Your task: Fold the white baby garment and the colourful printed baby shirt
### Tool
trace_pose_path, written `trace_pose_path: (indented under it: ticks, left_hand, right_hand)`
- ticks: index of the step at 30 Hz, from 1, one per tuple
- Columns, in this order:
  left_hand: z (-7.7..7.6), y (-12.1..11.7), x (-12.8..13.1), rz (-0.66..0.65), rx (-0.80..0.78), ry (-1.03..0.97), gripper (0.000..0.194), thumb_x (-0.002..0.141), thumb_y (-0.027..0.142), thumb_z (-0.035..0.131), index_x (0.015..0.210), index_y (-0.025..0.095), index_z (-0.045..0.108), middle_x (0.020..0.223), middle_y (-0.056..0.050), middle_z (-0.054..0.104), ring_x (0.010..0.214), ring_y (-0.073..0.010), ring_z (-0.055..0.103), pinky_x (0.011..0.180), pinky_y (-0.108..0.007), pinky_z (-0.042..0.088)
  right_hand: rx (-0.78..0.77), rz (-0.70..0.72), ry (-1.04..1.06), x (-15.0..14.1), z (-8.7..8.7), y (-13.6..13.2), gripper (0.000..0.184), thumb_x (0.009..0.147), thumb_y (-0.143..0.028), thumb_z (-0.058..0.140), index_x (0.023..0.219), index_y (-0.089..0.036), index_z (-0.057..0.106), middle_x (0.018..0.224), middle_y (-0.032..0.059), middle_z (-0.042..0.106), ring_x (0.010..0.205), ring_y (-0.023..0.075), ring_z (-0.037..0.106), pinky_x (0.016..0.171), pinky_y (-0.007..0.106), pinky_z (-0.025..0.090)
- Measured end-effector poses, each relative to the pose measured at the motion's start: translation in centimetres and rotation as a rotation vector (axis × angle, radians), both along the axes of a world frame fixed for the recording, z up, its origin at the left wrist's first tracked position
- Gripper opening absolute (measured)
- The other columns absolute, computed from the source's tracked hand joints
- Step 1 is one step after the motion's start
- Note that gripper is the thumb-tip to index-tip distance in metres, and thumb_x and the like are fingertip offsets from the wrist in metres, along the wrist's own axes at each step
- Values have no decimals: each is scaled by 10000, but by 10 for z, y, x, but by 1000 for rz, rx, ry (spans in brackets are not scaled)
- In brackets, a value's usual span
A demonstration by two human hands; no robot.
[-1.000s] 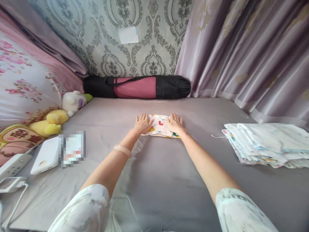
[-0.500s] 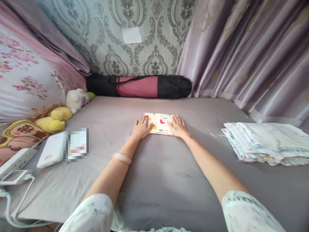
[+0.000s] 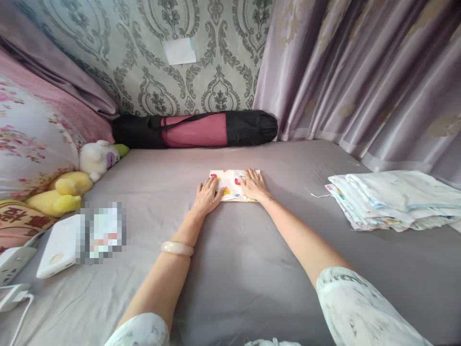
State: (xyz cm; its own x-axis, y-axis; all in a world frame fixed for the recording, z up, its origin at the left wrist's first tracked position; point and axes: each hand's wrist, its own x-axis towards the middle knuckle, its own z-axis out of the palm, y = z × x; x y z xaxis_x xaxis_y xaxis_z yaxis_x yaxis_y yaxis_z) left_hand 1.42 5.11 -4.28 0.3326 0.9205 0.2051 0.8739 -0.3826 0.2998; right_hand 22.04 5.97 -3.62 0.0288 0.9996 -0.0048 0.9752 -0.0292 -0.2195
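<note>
Head view, flat hands [image 3: 207, 196] pressing folded cloth [image 3: 232, 185]

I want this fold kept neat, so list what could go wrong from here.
1. Both hands, left hand and right hand, press flat on the small folded white cloth with coloured shapes; lifting them unevenly might let the fold spring open.
2. The smooth grey bedsheet may let the cloth slide.
3. The stack of folded white cloths lies apart to the right, so carrying it over could loosen it.
</note>
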Motion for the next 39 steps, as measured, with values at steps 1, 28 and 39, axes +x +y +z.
trace_pose_path:
  ticks: [1, 28, 39]
  left_hand:
    - [0, 0, 0, 1, 0, -4, 525, 981, 444, 328, 1437, 190, 380, 1529, -121, 368, 1424, -246, 307, 1161, -484, 220]
    - [-3, 20, -21, 297, 37, -326, 437, 887, 118, 315, 1262, 134, 538, 1243, -135, 629, 1200, -233, 564, 1040, -395, 437]
    - [1, 19, -23, 315, 13, -354, 459, 877, 98, 305, 1265, 145, 546, 1228, -119, 644, 1200, -229, 571, 1040, -396, 447]
  right_hand:
    - [3, 1, 4, 1, -1, 0, 646, 994, -439, 152, 1507, -61, 257, 1596, 136, 181, 1469, 230, 118, 1183, 418, 52]
    - [42, 136, -6, -41, -1, 6, 604, 987, -395, 200, 1504, -91, 262, 1594, 126, 201, 1464, 248, 138, 1173, 491, 102]
    - [48, 123, -2, -80, 19, 18, 596, 989, -379, 189, 1453, -42, 352, 1557, 172, 280, 1449, 278, 178, 1165, 497, 88]
